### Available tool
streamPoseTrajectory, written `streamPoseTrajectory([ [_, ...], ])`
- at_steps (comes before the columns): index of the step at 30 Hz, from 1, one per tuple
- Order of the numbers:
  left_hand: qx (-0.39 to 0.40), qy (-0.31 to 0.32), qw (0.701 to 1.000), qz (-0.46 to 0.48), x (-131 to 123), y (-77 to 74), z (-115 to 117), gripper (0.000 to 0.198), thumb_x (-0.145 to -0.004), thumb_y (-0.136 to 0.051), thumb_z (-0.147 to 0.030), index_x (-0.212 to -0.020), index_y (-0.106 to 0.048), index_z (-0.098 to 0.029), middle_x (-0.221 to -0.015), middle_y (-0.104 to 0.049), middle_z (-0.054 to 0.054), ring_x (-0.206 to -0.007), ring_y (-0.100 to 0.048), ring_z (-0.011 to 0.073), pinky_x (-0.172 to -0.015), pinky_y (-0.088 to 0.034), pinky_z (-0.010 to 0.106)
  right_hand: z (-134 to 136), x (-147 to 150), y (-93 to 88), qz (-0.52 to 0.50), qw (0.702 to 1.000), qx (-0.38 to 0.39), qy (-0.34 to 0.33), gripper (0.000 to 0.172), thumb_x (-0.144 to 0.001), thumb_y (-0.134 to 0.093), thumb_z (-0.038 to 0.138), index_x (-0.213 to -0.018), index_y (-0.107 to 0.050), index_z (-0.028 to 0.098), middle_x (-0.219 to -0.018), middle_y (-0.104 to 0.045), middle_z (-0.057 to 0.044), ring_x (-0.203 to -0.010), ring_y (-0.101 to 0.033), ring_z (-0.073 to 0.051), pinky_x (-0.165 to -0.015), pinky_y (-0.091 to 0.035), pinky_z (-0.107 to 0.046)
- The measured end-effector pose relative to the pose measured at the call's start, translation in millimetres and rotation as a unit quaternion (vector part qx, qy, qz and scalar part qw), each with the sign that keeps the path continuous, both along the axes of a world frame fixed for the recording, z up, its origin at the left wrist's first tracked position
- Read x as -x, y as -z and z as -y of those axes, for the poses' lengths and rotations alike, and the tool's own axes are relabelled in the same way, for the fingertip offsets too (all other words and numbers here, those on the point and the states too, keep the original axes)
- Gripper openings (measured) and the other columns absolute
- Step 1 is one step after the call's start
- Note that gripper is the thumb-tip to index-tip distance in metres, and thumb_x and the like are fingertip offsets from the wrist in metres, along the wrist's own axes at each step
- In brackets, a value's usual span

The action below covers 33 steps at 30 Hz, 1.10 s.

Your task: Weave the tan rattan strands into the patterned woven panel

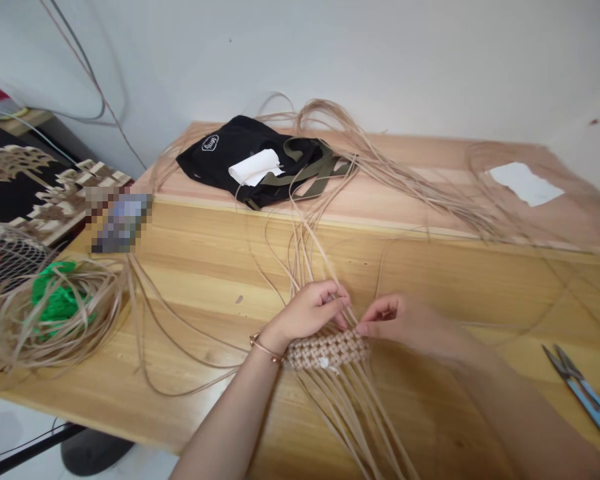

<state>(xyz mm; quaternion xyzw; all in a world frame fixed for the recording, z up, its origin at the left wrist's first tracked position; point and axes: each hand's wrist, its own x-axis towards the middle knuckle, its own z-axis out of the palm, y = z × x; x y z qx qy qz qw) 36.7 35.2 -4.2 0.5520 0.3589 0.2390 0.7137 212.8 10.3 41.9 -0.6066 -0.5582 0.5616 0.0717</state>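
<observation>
Woven cane band [327,350]: light, springy; I grip the weave, left hand [307,310] and right hand [385,317] fingers pinched on it.

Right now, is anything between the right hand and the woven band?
Nothing visible. The right hand reaches the woven band at its right end, with no object between them. The left hand sits over the band's left part, apart from that end.
</observation>
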Motion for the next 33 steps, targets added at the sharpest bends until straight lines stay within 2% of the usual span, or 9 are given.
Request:
streamPoseTrajectory([
  [5, 0.000, -0.010, 1.000, 0.004, 0, -0.7, -1, 0.019, -0.075, -0.054, -0.032, -0.076, -0.052, -0.014, -0.060, -0.055, -0.002, -0.056, -0.059, 0.0115, -0.052, -0.046, 0.020, 0, -9, 9.3, -0.093, 0.995, 0.044, -0.010, 0.032, -0.065, -0.061, 0.046, -0.075, -0.067, 0.016, -0.067, -0.063, 0.000, -0.060, -0.051, -0.012, -0.058, -0.037, -0.023],
  [8, 0.013, -0.009, 1.000, 0.012, 0, -2.2, -1, 0.019, -0.073, -0.056, -0.033, -0.075, -0.052, -0.013, -0.060, -0.057, -0.001, -0.057, -0.060, 0.0124, -0.054, -0.047, 0.022, 2, -8, 8.6, -0.060, 0.998, 0.032, -0.014, 0.031, -0.063, -0.063, 0.046, -0.076, -0.063, 0.018, -0.048, -0.044, 0.007, -0.044, -0.036, -0.006, -0.045, -0.026, -0.020],
  [11, 0.002, 0.004, 1.000, 0.007, 0, -3.4, 1, 0.022, -0.070, -0.060, -0.033, -0.074, -0.055, -0.012, -0.060, -0.060, 0.001, -0.055, -0.057, 0.0111, -0.053, -0.044, 0.020, 5, -3, 4.4, -0.022, 1.000, 0.015, 0.012, 0.028, -0.060, -0.067, 0.042, -0.068, -0.059, 0.017, -0.044, -0.027, 0.011, -0.041, -0.023, -0.004, -0.042, -0.015, -0.019],
  [14, -0.047, 0.032, 0.998, -0.023, 1, -3.9, 1, 0.025, -0.066, -0.063, -0.034, -0.070, -0.060, -0.010, -0.059, -0.059, 0.001, -0.052, -0.051, 0.0079, -0.049, -0.037, 0.017, 8, 0, 3.0, -0.021, 0.999, 0.006, 0.031, 0.024, -0.063, -0.065, 0.039, -0.066, -0.060, 0.016, -0.045, -0.031, 0.009, -0.042, -0.025, -0.004, -0.042, -0.016, -0.019],
  [17, -0.088, 0.058, 0.994, -0.034, 2, -4.1, 0, 0.027, -0.069, -0.060, -0.036, -0.068, -0.062, -0.009, -0.058, -0.058, 0.001, -0.052, -0.048, 0.0073, -0.048, -0.035, 0.017, 11, -1, 6.1, -0.033, 0.999, 0.008, 0.024, 0.024, -0.068, -0.060, 0.040, -0.070, -0.064, 0.016, -0.049, -0.044, 0.006, -0.044, -0.035, -0.005, -0.043, -0.023, -0.019],
  [21, -0.094, 0.055, 0.993, -0.036, 4, -3.4, -1, 0.027, -0.074, -0.055, -0.036, -0.072, -0.060, -0.010, -0.065, -0.060, 0.004, -0.059, -0.053, 0.0096, -0.054, -0.040, 0.018, 17, -4, 7.7, -0.077, 0.997, -0.003, 0.004, 0.029, -0.076, -0.052, 0.042, -0.086, -0.066, 0.018, -0.076, -0.066, -0.002, -0.068, -0.056, -0.014, -0.062, -0.041, -0.024],
  [25, -0.075, 0.049, 0.995, -0.037, 5, -0.9, -1, 0.024, -0.077, -0.051, -0.035, -0.076, -0.056, -0.012, -0.071, -0.062, 0.004, -0.066, -0.057, 0.0122, -0.062, -0.044, 0.021, 23, -9, 2.3, -0.108, 0.993, -0.027, -0.039, 0.038, -0.082, -0.042, 0.043, -0.106, -0.061, 0.021, -0.101, -0.065, -0.005, -0.095, -0.057, -0.020, -0.084, -0.042, -0.033],
  [28, -0.069, 0.046, 0.996, -0.043, 4, 0.3, -1, 0.024, -0.078, -0.049, -0.036, -0.075, -0.053, -0.013, -0.071, -0.061, 0.004, -0.067, -0.058, 0.0126, -0.064, -0.045, 0.022, 25, -15, -1.4, -0.081, 0.991, -0.055, -0.090, 0.039, -0.084, -0.039, 0.042, -0.114, -0.056, 0.023, -0.111, -0.061, -0.005, -0.105, -0.052, -0.021, -0.092, -0.037, -0.037],
  [33, -0.082, 0.043, 0.994, -0.052, 3, -0.9, -1, 0.022, -0.078, -0.049, -0.035, -0.074, -0.053, -0.013, -0.067, -0.058, 0.002, -0.063, -0.056, 0.0108, -0.060, -0.043, 0.020, 19, -13, -4.4, -0.024, 0.986, -0.106, -0.125, 0.032, -0.083, -0.041, 0.037, -0.106, -0.059, 0.024, -0.102, -0.063, -0.004, -0.094, -0.056, -0.019, -0.083, -0.041, -0.033],
])
